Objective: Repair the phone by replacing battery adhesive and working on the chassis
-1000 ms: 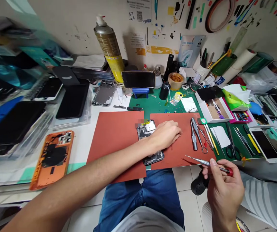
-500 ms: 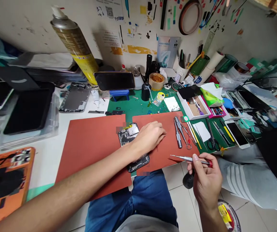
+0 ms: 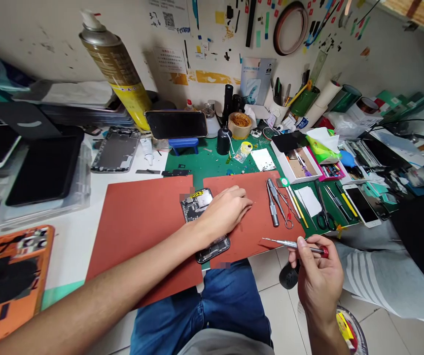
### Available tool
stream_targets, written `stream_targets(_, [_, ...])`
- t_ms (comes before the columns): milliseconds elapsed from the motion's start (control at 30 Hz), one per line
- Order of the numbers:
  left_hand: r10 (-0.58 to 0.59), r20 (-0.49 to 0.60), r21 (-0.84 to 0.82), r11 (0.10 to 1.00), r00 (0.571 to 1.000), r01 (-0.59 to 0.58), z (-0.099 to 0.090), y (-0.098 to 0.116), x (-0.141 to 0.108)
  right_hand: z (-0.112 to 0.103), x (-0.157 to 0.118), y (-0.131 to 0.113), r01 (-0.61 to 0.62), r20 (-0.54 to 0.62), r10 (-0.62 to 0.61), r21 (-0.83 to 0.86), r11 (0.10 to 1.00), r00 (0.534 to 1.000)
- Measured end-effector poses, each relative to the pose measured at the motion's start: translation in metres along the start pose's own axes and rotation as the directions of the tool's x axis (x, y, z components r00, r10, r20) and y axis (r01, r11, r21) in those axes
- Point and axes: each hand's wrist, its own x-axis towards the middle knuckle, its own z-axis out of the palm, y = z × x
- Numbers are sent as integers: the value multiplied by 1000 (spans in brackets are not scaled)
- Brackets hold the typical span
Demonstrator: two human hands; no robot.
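Observation:
An opened phone (image 3: 214, 249) with bare inner parts lies on the seam of two reddish-brown mats (image 3: 141, 217). My left hand (image 3: 230, 209) reaches across its middle, the forearm covering part of it. The fingers are closed and bent down toward the right-hand mat; whatever is in them, if anything, is hidden. In my right hand (image 3: 317, 268), off the mat's front right edge, is a precision screwdriver (image 3: 289, 243) with a silver shaft and red end cap. Its thin tip points left, in the air, apart from the phone.
Right of the mats lie grey screwdrivers (image 3: 272, 204), black scissors (image 3: 323, 209) and a white phone (image 3: 362, 204). Behind stand a propped phone (image 3: 177, 124) and a tall spray can (image 3: 123, 74). An orange phone housing (image 3: 10, 266) is at left. Another person's leg (image 3: 378, 276) is close at right.
My right hand with the screwdriver has shifted very slightly to the right. The left hand stays almost where it was, its fingers drawn in a little.

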Motion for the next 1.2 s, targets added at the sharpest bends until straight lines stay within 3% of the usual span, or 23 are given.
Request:
stream_targets(167, [-38,-69,-38,999,997,35,-38,-3,-27,3,0,-2,22,25,-22,-21,1000,999])
stream_targets(300, [-55,-86,-55,997,995,50,-65,0,-88,12,-9,-5,121,49,-117,-82,989,992])
stream_targets(400, [-94,-87,-74,993,992,87,-61,7,-139,19,-20,-7,291,158,-264,-183,939,952])
stream_targets(500, [-164,-63,-116,981,985,156,-44,12,-170,26,-29,-9,520,345,-428,-242,819,835])
stream_targets(600, [-177,-41,-142,975,983,169,-31,14,-177,36,-31,-12,680,503,-507,-252,688,700])
stream_targets(700, [-132,-45,-131,984,990,125,-24,14,-171,46,-31,-14,747,594,-507,-262,612,624])
stream_targets(967, [-33,-157,-34,999,987,28,-8,12,-166,66,-31,-23,813,694,-475,-289,505,541])
stream_targets(1200, [-62,-149,-46,997,987,56,-10,12,-166,68,-32,-25,818,704,-458,-320,478,544])
